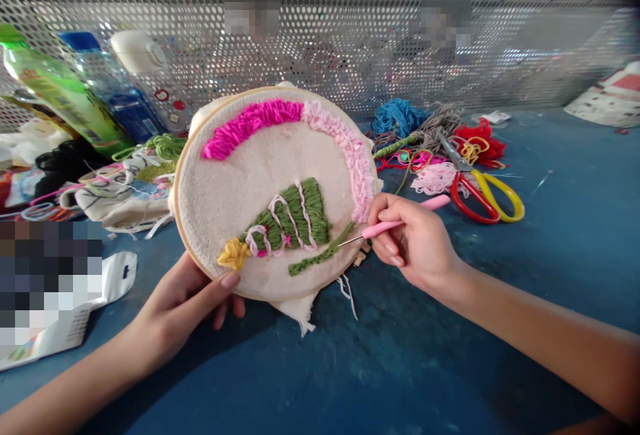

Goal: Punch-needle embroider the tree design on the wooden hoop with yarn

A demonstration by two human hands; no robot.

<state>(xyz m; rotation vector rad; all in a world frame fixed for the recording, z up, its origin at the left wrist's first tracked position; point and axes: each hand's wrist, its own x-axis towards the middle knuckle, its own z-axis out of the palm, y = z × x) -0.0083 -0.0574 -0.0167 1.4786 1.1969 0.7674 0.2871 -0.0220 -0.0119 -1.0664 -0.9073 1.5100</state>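
A round embroidery hoop (260, 188) with cream cloth is held tilted above the table. My left hand (185, 301) grips its lower left rim, thumb on the front near a yellow yarn star (234, 254). The cloth bears a green yarn tree (313, 211) lying sideways, a magenta and pale pink yarn arc (356, 161) and a green yarn line (320, 258). My right hand (413, 238) is closed on a pink-handled needle tool (383, 228) at the hoop's right edge. The metal tip is close to the green line; whether it touches the cloth I cannot tell.
Scissors (487, 198) with red and yellow handles lie at right beside pink, red, grey and blue yarn (399, 117). Bottles (120, 98) and more yarn stand at left, near a white package (117, 278). A perforated metal panel (320, 35) rises behind the blue table (425, 368).
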